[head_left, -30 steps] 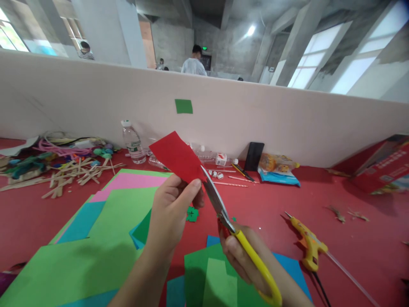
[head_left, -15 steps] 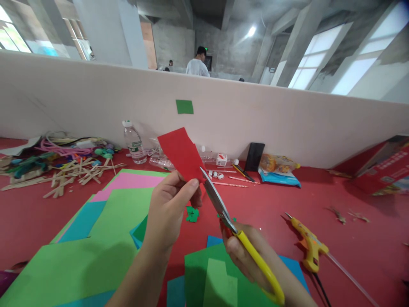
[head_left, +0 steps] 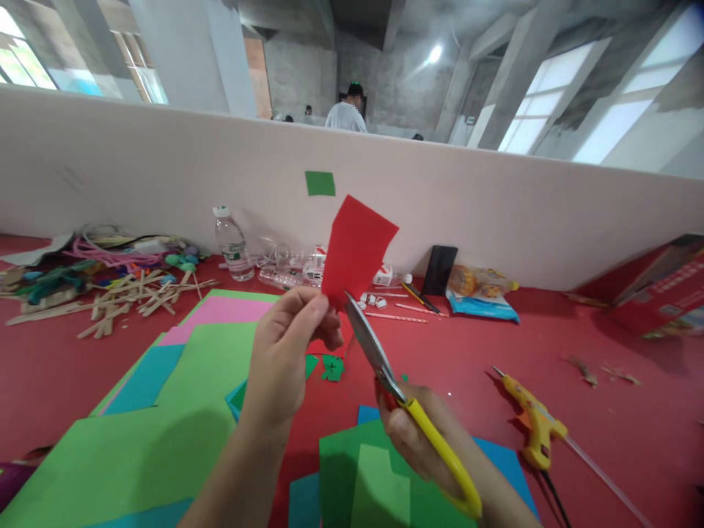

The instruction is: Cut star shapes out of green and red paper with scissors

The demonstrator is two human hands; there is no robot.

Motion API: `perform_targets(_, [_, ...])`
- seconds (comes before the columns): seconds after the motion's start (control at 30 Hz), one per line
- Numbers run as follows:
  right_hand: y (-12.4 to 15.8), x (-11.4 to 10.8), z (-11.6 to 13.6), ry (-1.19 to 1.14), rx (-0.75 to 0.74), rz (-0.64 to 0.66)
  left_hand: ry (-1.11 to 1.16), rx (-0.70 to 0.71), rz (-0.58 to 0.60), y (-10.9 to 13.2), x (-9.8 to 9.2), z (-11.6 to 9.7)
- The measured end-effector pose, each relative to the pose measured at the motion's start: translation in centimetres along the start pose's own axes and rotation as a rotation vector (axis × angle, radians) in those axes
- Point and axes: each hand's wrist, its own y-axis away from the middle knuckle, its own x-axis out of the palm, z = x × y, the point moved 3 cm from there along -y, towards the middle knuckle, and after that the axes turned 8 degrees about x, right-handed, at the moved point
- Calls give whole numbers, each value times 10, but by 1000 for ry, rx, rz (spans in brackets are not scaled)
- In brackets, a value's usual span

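Observation:
A piece of red paper is pinched by its lower left corner between the thumb and fingers of my left hand. It stands up in the air above the red table. My right hand grips the yellow handles of a pair of scissors. The blades look nearly closed and point up and left, their tip by the paper's lower edge. Whether the tip touches the paper I cannot tell. Small green paper scraps lie on the table beneath my left hand.
Coloured paper sheets cover the left, and green sheets lie in front. A yellow glue gun rests at right. Along the partition stand a water bottle and a black phone. Wooden sticks are heaped at left.
My left hand has turned the red paper clockwise, so it now leans up and right instead of up and left. The scissors have stayed nearly in place.

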Motion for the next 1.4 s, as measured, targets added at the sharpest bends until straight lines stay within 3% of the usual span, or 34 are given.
perform_targets(0.1, [-1,1,-3,-6,10,-2,20,-28,47,4,6,2])
perform_targets(0.47, [2,-2,1,29,50,14,9,46,-64,4,8,-8])
perform_targets(0.73, [15,-6,17,-13,65,7,-131,63,57,2,3,-10])
perform_targets(1.4, [13,-18,2,96,97,89,-144,-69,130,-4,-5,-9])
